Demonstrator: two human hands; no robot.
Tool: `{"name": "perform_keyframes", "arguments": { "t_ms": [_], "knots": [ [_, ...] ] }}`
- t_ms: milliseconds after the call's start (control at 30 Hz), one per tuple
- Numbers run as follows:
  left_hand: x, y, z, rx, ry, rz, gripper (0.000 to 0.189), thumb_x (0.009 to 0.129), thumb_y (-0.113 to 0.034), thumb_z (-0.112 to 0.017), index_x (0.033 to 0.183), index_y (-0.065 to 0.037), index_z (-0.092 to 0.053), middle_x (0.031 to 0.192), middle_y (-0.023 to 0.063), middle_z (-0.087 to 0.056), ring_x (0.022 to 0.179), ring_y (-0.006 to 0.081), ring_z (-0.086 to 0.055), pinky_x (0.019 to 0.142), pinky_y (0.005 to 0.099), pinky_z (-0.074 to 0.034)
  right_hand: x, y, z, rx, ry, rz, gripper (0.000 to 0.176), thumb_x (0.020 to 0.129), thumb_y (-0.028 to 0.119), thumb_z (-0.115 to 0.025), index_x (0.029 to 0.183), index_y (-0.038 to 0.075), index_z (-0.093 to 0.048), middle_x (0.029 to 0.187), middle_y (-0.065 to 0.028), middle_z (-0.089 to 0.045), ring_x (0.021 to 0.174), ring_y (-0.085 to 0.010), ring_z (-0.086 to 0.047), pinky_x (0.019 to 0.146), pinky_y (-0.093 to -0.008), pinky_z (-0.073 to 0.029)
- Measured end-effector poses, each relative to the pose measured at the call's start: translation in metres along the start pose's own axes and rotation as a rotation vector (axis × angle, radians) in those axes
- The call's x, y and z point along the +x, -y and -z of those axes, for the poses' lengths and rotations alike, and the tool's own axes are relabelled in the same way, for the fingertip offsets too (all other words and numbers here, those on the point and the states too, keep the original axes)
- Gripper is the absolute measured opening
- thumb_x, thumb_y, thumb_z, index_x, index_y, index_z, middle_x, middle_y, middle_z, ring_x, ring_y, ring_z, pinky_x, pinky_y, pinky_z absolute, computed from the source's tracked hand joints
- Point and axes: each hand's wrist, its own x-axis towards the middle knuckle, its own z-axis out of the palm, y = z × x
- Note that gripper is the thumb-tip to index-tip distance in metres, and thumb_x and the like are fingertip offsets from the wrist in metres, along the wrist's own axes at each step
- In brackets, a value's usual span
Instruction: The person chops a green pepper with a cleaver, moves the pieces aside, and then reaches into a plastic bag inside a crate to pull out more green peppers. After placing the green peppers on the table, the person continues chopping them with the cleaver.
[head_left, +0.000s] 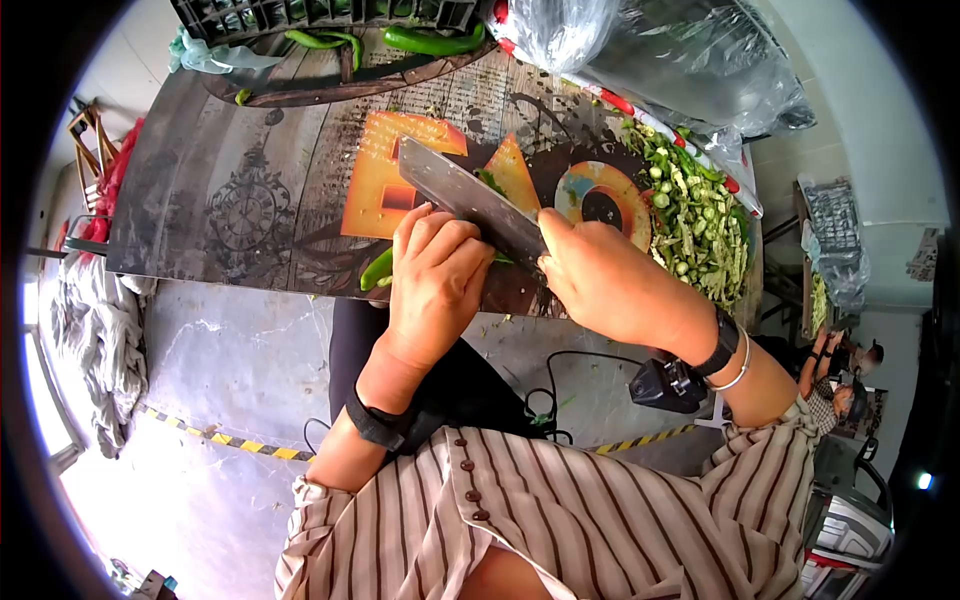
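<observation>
Metal cleaver point(468, 200) clasped in grip of right hand point(595, 270); left hand point(435, 265) closed over green pepper point(377, 270).

Part of a green pepper point(378, 270) disappears beneath the left hand point(437, 262), and we lose the handle of the knife point(470, 200) inside the right hand point(605, 262). At the top, the frame's edge trims a black crate point(320, 20) and a clear plastic bag point(700, 60). In the background at far right, people point(822, 405) appear too small for us to tell what their hands hold.
</observation>
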Motion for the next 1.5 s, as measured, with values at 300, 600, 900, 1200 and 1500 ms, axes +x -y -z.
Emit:
{"name": "perform_keyframes", "arguments": {
  "t_ms": [300,600,900,1200,1500],
  "knots": [
    [-0.001,0.001,-0.001,-0.02,-0.009,-0.001,0.013,0.069,-0.004,-0.072,0.079,-0.008,-0.066,0.088,0.0032,-0.06,0.095,0.0245,-0.056,0.1,0.0446,-0.04,0.017,-0.009,-0.026,0.009,-0.195,0.056,0.015,0.086,0.005,-0.054,0.088,-0.005,-0.043,0.064,-0.0265,-0.056,0.065,-0.0456,-0.058,0.056,-0.0511,-0.045],
    [-0.001,0.001,0.001,-0.026,-0.018,-0.018,0.015,0.069,-0.001,-0.072,0.08,-0.006,-0.064,0.091,0.0055,-0.059,0.097,0.0268,-0.055,0.099,0.0458,-0.041,-0.001,0.005,-0.007,0.064,-0.133,-0.03,0.017,0.088,0.008,-0.054,0.088,-0.005,-0.042,0.065,-0.0266,-0.056,0.065,-0.0453,-0.058,0.056,-0.0503,-0.044],
    [-0.001,0.002,0.001,-0.02,0.002,-0.001,0.014,0.068,0.001,-0.071,0.077,-0.006,-0.063,0.089,0.0058,-0.058,0.096,0.027,-0.055,0.1,0.0467,-0.04,0.006,0.007,-0.007,0.041,-0.032,-0.059,0.017,0.088,0.007,-0.053,0.088,-0.007,-0.042,0.067,-0.0281,-0.056,0.066,-0.0466,-0.057,0.058,-0.0504,-0.045],
    [0.0,0.005,-0.005,-0.014,-0.057,-0.065,0.012,0.067,0.002,-0.067,0.074,-0.005,-0.06,0.085,0.0064,-0.056,0.094,0.0286,-0.055,0.094,0.044,-0.041,0.01,0.0,-0.02,-0.005,-0.146,0.091,0.016,0.087,0.005,-0.053,0.083,-0.007,-0.042,0.073,-0.0286,-0.055,0.07,-0.0474,-0.056,0.06,-0.0504,-0.042],
    [0.003,0.003,-0.003,-0.012,-0.042,-0.103,0.011,0.068,0.002,-0.066,0.07,-0.004,-0.057,0.084,0.0085,-0.058,0.089,0.0317,-0.053,0.086,0.0417,-0.042,0.025,0.015,-0.022,0.013,-0.181,0.139,0.011,0.081,0.001,-0.05,0.089,-0.006,-0.049,0.081,-0.0301,-0.06,0.081,-0.0479,-0.06,0.068,-0.0522,-0.046]
  ]
}}
